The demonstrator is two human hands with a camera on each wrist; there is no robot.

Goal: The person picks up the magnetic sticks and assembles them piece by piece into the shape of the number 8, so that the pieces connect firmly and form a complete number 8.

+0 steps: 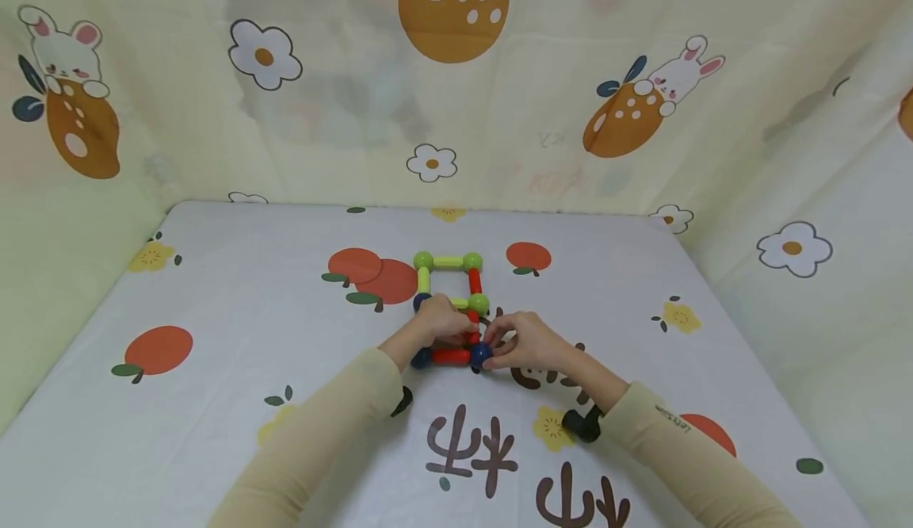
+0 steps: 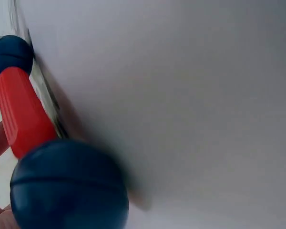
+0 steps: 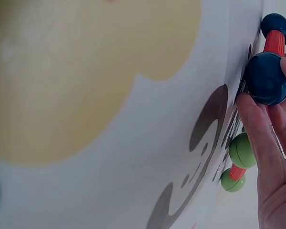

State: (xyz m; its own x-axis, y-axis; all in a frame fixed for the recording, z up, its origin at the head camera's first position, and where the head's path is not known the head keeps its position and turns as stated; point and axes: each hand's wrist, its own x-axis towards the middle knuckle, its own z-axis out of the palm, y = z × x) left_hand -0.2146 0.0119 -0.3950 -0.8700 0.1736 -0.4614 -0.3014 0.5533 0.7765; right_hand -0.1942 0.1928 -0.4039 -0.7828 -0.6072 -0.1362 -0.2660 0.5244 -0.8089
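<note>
On the table lies a two-square frame of rods and balls. Its far square has light green balls (image 1: 472, 262), light green rods (image 1: 448, 262) and a red rod (image 1: 475, 281). The near square ends in two dark blue balls joined by a red rod (image 1: 451, 357). My left hand (image 1: 438, 319) reaches over the frame, its fingers on the right side's red rod (image 1: 473, 327) and partly covering the near square. With thumb and fingers, my right hand (image 1: 533, 342) pinches the near right blue ball (image 3: 267, 78). Another blue ball (image 2: 69, 188) looms large in the left wrist view.
The frame rests on a white cloth (image 1: 235, 401) printed with fruit, flowers and dark characters. A patterned curtain (image 1: 342, 139) rises behind the table and along both sides. Black straps (image 1: 583, 425) show at the wrists.
</note>
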